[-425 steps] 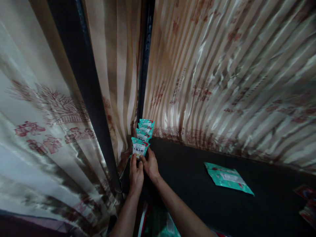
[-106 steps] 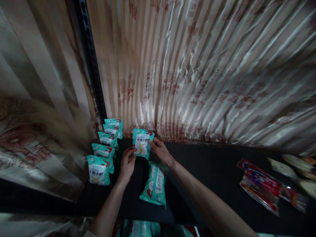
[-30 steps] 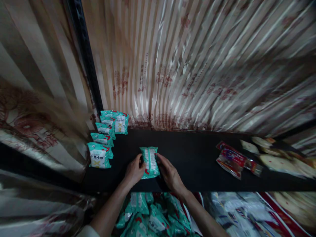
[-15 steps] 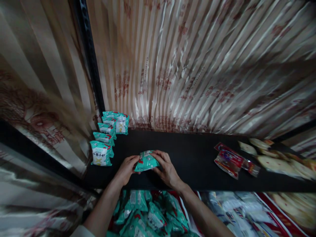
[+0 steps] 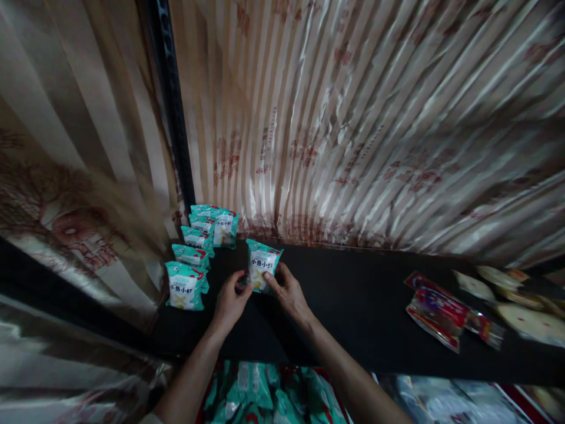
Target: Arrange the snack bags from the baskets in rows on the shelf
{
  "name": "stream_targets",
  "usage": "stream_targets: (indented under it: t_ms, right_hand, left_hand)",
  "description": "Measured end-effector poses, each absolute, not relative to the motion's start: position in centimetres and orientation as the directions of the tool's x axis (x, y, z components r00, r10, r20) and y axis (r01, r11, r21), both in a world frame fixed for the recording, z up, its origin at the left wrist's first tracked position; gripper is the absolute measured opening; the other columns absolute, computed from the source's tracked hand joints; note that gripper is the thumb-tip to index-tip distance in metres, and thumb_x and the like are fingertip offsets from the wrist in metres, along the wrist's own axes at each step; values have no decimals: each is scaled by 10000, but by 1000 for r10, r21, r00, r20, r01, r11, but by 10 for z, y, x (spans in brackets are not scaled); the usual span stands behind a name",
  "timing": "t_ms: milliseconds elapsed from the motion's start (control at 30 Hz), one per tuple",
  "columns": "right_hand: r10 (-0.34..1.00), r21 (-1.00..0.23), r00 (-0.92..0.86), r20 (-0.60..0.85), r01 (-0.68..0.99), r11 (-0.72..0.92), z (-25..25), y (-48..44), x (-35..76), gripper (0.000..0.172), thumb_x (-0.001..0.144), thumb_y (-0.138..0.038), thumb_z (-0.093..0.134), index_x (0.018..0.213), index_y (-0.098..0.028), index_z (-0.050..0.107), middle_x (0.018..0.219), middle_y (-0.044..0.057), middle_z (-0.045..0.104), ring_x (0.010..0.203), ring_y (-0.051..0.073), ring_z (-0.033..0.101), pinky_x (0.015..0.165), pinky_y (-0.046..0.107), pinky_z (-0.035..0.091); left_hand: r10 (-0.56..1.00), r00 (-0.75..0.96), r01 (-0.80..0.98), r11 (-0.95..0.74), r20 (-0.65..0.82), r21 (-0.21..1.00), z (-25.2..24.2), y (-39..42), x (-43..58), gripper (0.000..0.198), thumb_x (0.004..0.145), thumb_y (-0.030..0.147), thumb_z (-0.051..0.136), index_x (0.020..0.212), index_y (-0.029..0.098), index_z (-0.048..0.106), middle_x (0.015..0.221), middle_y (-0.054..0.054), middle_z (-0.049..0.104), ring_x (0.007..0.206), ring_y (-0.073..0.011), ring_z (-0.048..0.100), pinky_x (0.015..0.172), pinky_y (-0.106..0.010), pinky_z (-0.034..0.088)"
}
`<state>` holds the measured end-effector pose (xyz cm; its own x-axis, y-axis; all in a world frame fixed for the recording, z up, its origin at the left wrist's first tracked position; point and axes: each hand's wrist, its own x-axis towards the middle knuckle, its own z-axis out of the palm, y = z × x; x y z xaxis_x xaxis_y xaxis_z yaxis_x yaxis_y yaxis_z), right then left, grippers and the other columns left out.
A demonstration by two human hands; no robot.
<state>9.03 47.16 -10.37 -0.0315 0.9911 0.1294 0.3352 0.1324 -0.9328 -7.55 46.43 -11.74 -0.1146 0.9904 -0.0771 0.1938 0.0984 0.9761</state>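
Observation:
A teal snack packet (image 5: 262,265) with a white label stands upright on the black shelf (image 5: 362,300), its front facing me. My left hand (image 5: 229,301) pinches its lower left corner and my right hand (image 5: 288,291) grips its lower right edge. To its left, a row of several matching teal packets (image 5: 190,259) stands upright, running back to the curtain. One more packet (image 5: 225,227) stands at the back beside that row.
Striped satin curtains (image 5: 353,118) hang behind and left of the shelf, split by a black upright post (image 5: 173,112). Red snack packets (image 5: 436,311) and pale ones (image 5: 512,300) lie at the shelf's right end. A heap of teal packets (image 5: 269,394) lies below the shelf's front edge.
The packet lay flat between my hands a second ago. Both hands have turned it upright and carried it back and slightly left, toward the standing packets.

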Motion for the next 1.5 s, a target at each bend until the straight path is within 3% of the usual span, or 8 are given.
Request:
stream_targets:
  t_ms: [133,233,333,500,600,933,1233,1500]
  right_hand:
    - [981,-962,-143,131,219,161,-124,482,84,451,758,-389,647,1161,-221,536,1130,68,661,1030,237,625,889,375,505]
    - [988,-970,-70,136,194,147,-138,495,79,463,758,-368,640,1187,-232,531,1142,72,659,1036,244,627,890,395,510]
    - [988,-950,-7,154,275,150,-145,516,70,482,766,-352,623,1222,-244,511,1155,63,654,1036,237,626,907,398,501]
    - [978,-917,7,210,348,194,-147,558,42,482,771,-319,606,1236,-237,510,1147,46,660,1021,216,629,917,369,488]
    - [977,-915,9,213,354,196,-151,577,25,483,765,-300,610,1231,-212,520,1119,52,672,985,220,639,896,371,494]
    - [969,-841,17,248,500,207,-153,601,4,486,771,-230,586,1249,-198,511,1181,80,639,1060,233,607,937,382,460]
    - [978,-820,-33,207,539,192,-156,603,6,473,780,-219,568,1248,-202,506,1146,77,653,1044,233,611,926,384,463]
    - [981,-821,-44,189,541,183,-161,606,6,493,774,-209,565,1261,-226,493,1143,64,648,1042,227,608,931,392,461]
  left_hand:
    - [978,-192,197,125,-87,972,-136,481,-78,297,698,287,654,977,188,645,945,-70,694,751,-166,614,714,-282,474]
    - [974,-192,97,139,-118,986,-142,489,-80,350,713,270,646,1052,190,616,1043,-84,677,827,-175,630,733,-288,498]
    - [978,-176,12,116,-112,993,-142,494,-79,462,739,214,593,1198,191,535,1230,-106,589,983,-187,611,771,-293,519]
    - [981,-192,-13,4,-7,1000,-142,503,-79,583,740,177,555,1311,192,437,1479,-113,324,1316,-238,379,888,-320,509]
    - [972,-234,29,4,3,1000,-144,509,-84,579,744,176,545,1312,209,439,1532,-91,210,1390,-250,242,943,-349,486]
    - [976,-216,54,50,-38,997,-157,517,-92,579,753,154,517,1325,174,432,1493,-106,312,1386,-222,256,1083,-380,343]
    - [972,-224,-40,62,-70,997,-162,517,-92,567,737,154,542,1296,208,464,1482,-71,341,1356,-236,322,1065,-391,368]
    - [968,-216,-11,131,-130,991,-155,515,-91,517,741,153,553,1254,178,499,1472,-114,347,1296,-254,413,1027,-400,406]
